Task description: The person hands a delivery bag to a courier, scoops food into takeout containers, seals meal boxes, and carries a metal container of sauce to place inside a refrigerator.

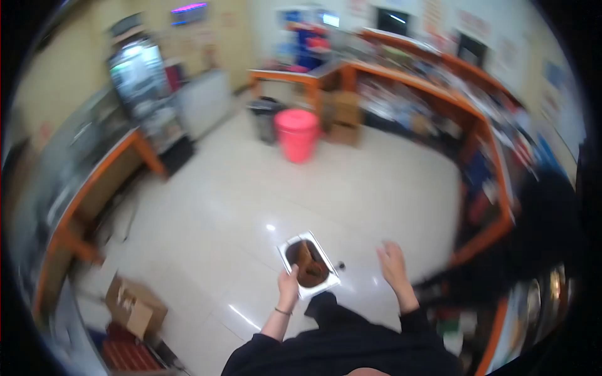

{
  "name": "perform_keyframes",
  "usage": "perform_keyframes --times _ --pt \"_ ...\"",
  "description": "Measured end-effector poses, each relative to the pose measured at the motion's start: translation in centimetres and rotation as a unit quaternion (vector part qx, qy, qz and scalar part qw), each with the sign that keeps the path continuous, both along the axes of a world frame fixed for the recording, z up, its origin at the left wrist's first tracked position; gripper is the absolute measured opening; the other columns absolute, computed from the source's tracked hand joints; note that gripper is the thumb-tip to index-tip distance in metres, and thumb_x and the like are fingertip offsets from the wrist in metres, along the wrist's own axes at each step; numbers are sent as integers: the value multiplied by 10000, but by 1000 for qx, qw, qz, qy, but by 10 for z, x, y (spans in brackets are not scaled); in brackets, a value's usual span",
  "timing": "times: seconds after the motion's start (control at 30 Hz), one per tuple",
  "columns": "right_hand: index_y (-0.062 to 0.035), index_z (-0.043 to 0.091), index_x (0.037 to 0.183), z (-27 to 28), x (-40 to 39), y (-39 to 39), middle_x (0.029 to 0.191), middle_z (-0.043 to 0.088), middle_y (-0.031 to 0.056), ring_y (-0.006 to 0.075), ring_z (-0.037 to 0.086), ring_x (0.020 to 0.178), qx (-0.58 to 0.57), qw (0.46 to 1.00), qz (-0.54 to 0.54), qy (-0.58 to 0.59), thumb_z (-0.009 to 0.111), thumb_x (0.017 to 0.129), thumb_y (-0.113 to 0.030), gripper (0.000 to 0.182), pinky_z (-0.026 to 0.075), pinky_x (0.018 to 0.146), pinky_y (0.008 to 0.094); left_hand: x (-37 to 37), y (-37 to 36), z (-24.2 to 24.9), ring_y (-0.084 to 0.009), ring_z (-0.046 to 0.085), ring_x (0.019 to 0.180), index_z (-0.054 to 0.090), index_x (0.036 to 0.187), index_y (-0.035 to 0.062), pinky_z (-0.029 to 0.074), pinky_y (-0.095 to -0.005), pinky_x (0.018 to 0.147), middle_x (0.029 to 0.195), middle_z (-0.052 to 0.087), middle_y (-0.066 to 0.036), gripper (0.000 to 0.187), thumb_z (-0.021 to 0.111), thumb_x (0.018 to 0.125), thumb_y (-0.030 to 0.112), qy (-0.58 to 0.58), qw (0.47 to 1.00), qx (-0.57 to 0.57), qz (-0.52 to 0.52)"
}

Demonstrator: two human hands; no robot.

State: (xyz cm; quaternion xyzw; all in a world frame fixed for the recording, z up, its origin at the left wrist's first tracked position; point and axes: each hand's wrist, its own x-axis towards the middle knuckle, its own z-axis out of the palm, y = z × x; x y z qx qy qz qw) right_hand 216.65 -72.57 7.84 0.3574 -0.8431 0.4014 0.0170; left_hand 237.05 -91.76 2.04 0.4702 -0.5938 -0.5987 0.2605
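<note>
A rectangular metal food pan [330,283] with brown contents is held in front of my body, over the floor. My left hand [288,289] is closed on its left edge, the thumb over the rim. A flat brown piece, perhaps a utensil, lies in the pan, but blur hides what it is. By the pan's right rim a small dark knob [340,266] shows. Off to the right, my right hand [393,269] is raised away from the pan, holding nothing visible, its fingers loosely bent and the thumb apart.
Ahead stand a pink lidded bin [296,135], a black bin [266,119] and cardboard boxes [345,119]. Orange-edged counters run along the left and right. An open carton [135,307] sits at lower left. A person in black [545,219] is close on the right.
</note>
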Motion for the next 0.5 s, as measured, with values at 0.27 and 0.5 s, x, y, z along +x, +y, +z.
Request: perform_keyframes --times 0.27,0.5 --pt "-59 486 1111 -51 -100 -314 1037 498 254 395 428 1022 391 883 261 -19 434 773 -538 588 346 862 475 69 -215 4 -95 499 653 552 904 -11 414 -242 554 759 567 -47 205 531 808 169 141 933 -6 330" --pt "-28 492 1088 -32 -19 -713 1048 511 223 354 472 992 274 797 537 -29 483 774 -480 551 380 848 388 164 -372 39 -123 533 704 533 926 -25 443 -257 617 800 575 -55 206 526 810 146 174 835 -29 521"
